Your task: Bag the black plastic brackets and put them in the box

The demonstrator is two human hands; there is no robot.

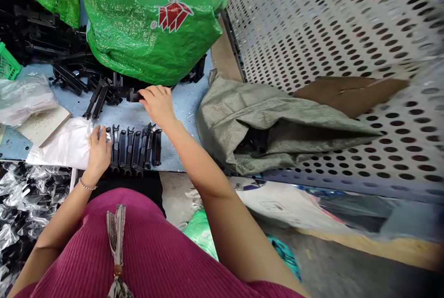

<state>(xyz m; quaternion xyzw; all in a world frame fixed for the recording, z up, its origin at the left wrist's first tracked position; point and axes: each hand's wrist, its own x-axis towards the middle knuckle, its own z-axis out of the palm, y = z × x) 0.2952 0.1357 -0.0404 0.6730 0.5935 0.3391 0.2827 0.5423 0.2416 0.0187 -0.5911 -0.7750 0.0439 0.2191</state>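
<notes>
My right hand (158,105) reaches over the blue tabletop, fingers closed on the end of a black plastic part (132,95) at the edge of a loose heap. Nearer my body, several slim black plastic parts (130,148) stand side by side in a neat row along the table's front edge. At the row's left end rests my left hand (99,152), its fingers stretched out and apart. It touches the side of a stack of white plastic bags (67,143); its fingertips lie against the nearest black part, partly hiding it.
A large green sack (149,25) stands behind the loose black parts (69,76). To the right lie a grey-green woven sack (243,113) and a perforated panel (329,25). Bagged parts (27,205) fill the lower left. A beige board (45,127) lies by the bags.
</notes>
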